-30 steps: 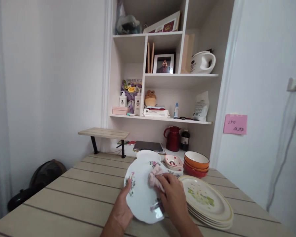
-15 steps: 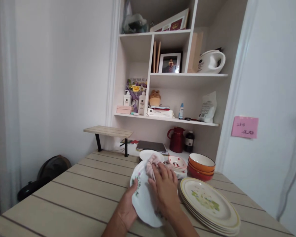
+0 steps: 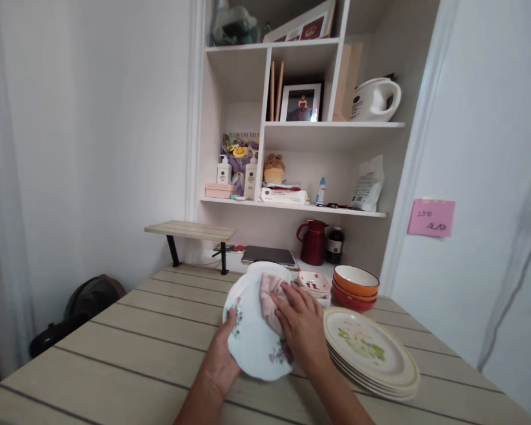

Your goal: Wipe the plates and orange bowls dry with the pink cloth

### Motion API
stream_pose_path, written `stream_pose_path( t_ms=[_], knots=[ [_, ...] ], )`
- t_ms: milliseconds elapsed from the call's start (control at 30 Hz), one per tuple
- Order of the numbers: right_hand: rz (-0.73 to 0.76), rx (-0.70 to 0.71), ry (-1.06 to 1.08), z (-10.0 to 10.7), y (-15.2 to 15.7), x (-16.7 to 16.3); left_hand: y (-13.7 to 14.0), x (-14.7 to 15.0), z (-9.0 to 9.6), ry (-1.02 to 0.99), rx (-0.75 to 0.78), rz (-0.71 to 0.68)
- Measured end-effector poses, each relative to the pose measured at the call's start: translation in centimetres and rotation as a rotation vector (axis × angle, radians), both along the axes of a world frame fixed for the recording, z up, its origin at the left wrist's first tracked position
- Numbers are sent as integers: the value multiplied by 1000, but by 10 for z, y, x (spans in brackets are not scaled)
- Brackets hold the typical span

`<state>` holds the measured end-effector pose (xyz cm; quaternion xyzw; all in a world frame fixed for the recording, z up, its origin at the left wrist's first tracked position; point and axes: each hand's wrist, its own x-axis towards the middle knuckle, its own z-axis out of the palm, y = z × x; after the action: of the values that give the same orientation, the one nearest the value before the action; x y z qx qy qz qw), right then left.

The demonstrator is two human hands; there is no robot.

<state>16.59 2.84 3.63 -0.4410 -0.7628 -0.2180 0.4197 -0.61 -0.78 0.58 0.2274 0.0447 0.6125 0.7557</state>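
The left hand's [image 3: 223, 358] grip is clamped on a floral plate's [image 3: 251, 333] rim over the tabletop [image 3: 128, 348], beside stacked plates [image 3: 367, 348], while the right hand's [image 3: 304, 332] closes on a pink cloth [image 3: 269, 295] against its face.

Lower centre shows one left hand [image 3: 220, 358], one right hand [image 3: 304, 326], one scalloped plate [image 3: 250, 336] and one cloth [image 3: 268, 300]. Right of centre are three bowls [image 3: 355, 289].

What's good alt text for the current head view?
Left hand holds a flowered white plate by its edge; the right hand presses a pink cloth to it. Stacked plates and bowls stand on the table, shelves behind.
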Motion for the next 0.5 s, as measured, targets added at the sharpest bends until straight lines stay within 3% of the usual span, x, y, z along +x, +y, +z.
stream_pose_path(
  t_ms=[200, 333, 500],
  knots=[
    [53, -84, -11, -8, -9, 1, 12, -19, -11, -64, 26, 156],
    [180, -153, -75, -18, -30, -22, 10, -19, -5, -45, 42, 99],
    [320, -118, -69, -19, -40, -40, 1, -3, 1, 62, -100, 31]
  ],
)
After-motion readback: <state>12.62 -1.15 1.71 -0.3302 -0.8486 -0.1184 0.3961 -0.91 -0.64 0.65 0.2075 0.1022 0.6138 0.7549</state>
